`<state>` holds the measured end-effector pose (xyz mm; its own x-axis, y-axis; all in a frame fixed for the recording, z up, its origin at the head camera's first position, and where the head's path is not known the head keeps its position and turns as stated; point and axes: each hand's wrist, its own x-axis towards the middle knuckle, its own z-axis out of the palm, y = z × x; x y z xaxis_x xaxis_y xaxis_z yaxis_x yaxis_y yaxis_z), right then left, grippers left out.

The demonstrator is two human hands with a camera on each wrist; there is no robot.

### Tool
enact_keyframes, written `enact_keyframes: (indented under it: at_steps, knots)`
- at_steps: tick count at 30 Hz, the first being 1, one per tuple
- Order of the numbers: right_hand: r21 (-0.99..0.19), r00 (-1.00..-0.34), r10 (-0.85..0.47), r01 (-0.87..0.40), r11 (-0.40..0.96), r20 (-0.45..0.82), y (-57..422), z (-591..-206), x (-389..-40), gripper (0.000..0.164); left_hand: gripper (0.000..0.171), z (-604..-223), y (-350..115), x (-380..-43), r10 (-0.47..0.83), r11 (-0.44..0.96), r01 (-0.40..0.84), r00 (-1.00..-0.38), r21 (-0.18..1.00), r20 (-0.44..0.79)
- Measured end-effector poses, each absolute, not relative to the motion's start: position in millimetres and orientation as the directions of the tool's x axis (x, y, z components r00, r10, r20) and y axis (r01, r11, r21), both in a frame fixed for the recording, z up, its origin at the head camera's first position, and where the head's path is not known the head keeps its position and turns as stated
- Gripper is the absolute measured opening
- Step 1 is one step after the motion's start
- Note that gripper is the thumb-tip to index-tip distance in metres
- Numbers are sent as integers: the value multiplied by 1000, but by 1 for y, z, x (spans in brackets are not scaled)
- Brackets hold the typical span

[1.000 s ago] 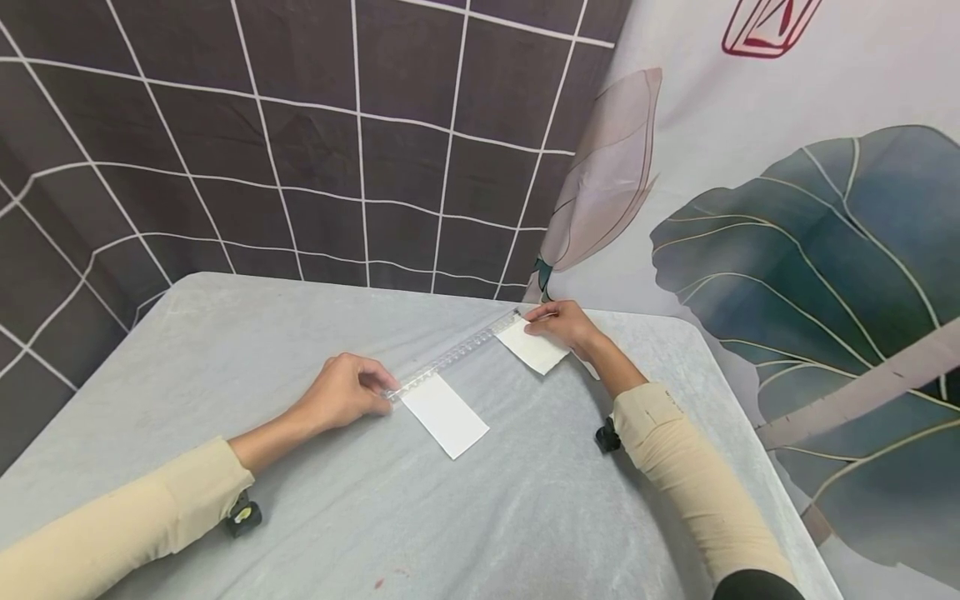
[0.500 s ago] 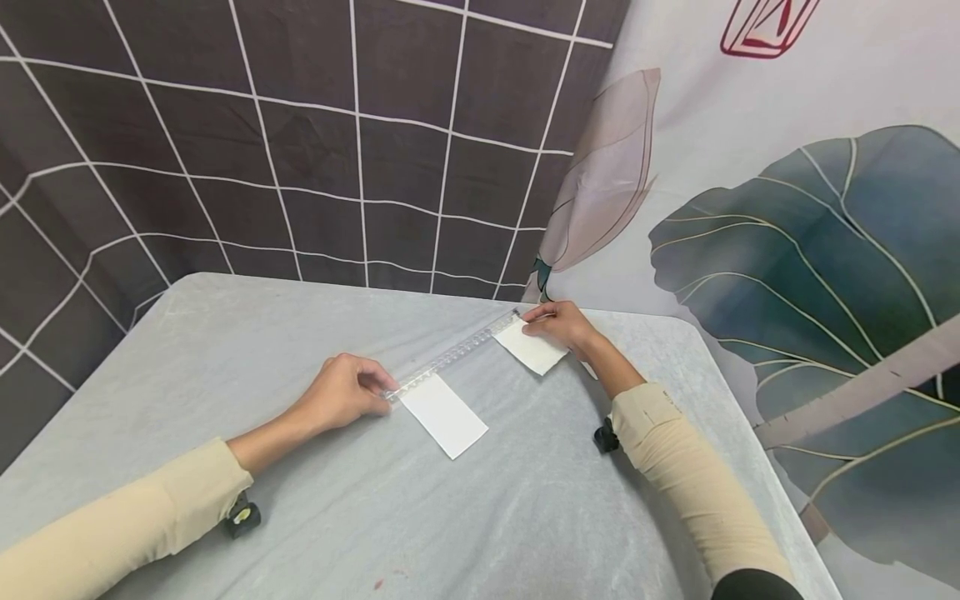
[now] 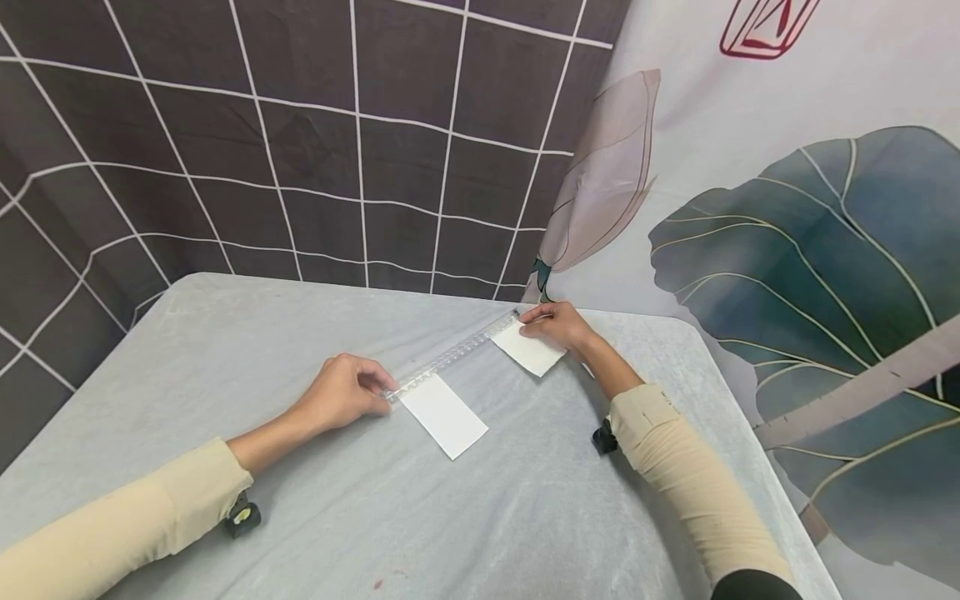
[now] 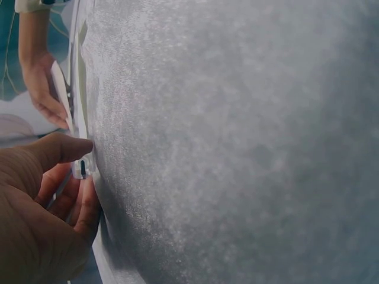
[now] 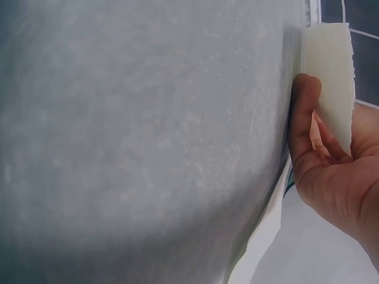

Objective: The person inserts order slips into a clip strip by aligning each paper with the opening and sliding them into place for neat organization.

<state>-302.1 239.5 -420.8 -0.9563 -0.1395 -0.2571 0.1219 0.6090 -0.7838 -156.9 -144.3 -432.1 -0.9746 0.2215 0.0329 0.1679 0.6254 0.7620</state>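
Observation:
A clear plastic ruler (image 3: 459, 350) lies diagonally on the cloth-covered table. My left hand (image 3: 348, 387) pinches its near-left end between thumb and fingers; that end also shows in the left wrist view as a transparent tip (image 4: 83, 168). Against the ruler's near-left part lies a white rectangle of paper (image 3: 446, 418). At its far-right end, my right hand (image 3: 558, 325) holds a second white piece of paper (image 3: 531, 350), whose corner meets the ruler's edge. In the right wrist view this held paper (image 5: 329, 62) has one rough edge, with the thumb on its near side.
Another white piece (image 5: 260, 242) lies beyond my right wrist, mostly hidden by it in the head view. The pale grey tablecloth (image 3: 300, 321) reaches the far table edge close behind the ruler. A dark gridded curtain (image 3: 300, 150) hangs behind.
My right hand has shifted very slightly left along with its paper. The left hand, the ruler and the near paper stay in place.

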Motion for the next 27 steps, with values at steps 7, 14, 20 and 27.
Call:
enact_keyframes:
  at_steps: [7, 14, 20, 27]
  knots:
    - [-789, -955, -157, 108, 605, -251, 238, -421, -301, 36, 24, -430, -144, -156, 227, 618, 172, -973, 767, 35]
    - [-793, -956, -181, 79, 604, -233, 235, -421, -300, 37, 24, -431, -144, -156, 226, 622, 174, -973, 763, 38]
    - [-795, -956, -180, 78, 602, -230, 233, -422, -298, 38, 24, -432, -144, -156, 224, 623, 169, -974, 764, 33]
    - [-801, -955, -188, 75, 594, -228, 232, -422, -297, 37, 23, -431, -144, -155, 223, 618, 163, -974, 769, 27]
